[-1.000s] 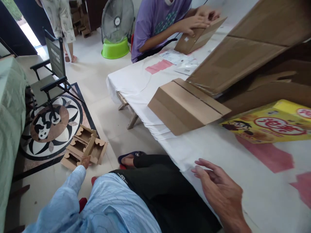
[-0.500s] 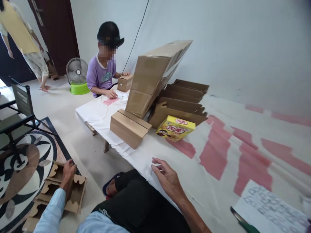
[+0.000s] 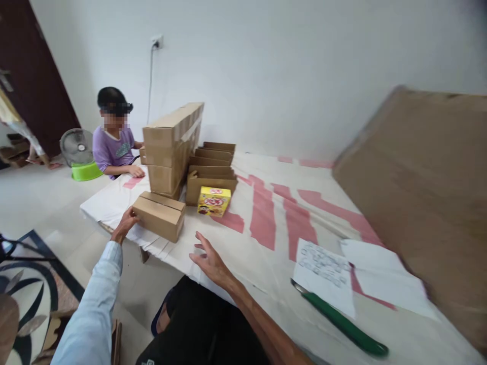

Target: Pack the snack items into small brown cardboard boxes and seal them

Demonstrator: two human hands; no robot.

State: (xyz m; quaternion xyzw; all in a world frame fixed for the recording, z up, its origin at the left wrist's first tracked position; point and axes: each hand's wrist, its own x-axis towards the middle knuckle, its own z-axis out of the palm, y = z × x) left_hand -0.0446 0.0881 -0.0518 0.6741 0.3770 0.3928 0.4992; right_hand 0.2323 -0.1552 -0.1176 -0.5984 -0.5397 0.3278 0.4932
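A small closed cardboard box (image 3: 160, 215) lies near the front edge of the cloth-covered table. My left hand (image 3: 126, 224) is at the box's left end, fingers bent against it, some of them hidden behind the corner. My right hand (image 3: 211, 261) hovers over the table edge, right of the box, fingers apart and holding nothing. Just beyond it stands a yellow printed carton (image 3: 214, 202). A row of open brown cardboard trays (image 3: 211, 172) is behind that carton, beside a tall taped cardboard box (image 3: 163, 157).
A green-handled tool (image 3: 342, 322) and a sheet with writing (image 3: 323, 274) lie at the right. A large cardboard piece (image 3: 426, 192) looms at the right edge. Across the table sits a person in purple (image 3: 117, 147). Cut-out cardboard pieces (image 3: 116, 339) are on the floor.
My left hand has come up from the cardboard pieces on the floor to the small box. My right hand stays open. The view has swung right, and the tall box now appears upright.
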